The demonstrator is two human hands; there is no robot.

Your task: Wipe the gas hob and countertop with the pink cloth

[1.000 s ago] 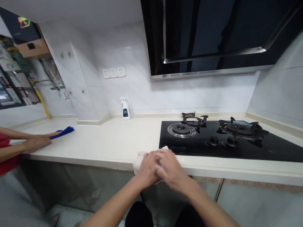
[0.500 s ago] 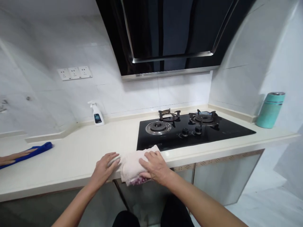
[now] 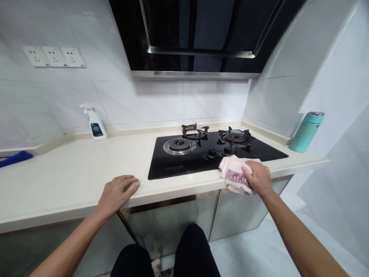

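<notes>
1. Pink cloth (image 3: 233, 167), soft-looking, with a purple patterned band; it's bunched over the front edge of the cream desk (image 3: 123, 154), right by the black glass stove (image 3: 187, 163).
2. Right hand (image 3: 259, 177) has it gripped from the side. Left hand (image 3: 117, 192) holds nothing, fingers loosely bent, resting on the desk's edge.
3. Looks like wiping along that edge, imo. Next move probably calls for a flat, even press around the lip, clear of the round knobs (image 3: 211, 152).
4. Nearby: glossy plastic spray bottle (image 3: 97, 129), matte-looking teal flask (image 3: 306, 132), ringed metal burner (image 3: 179, 145).
</notes>
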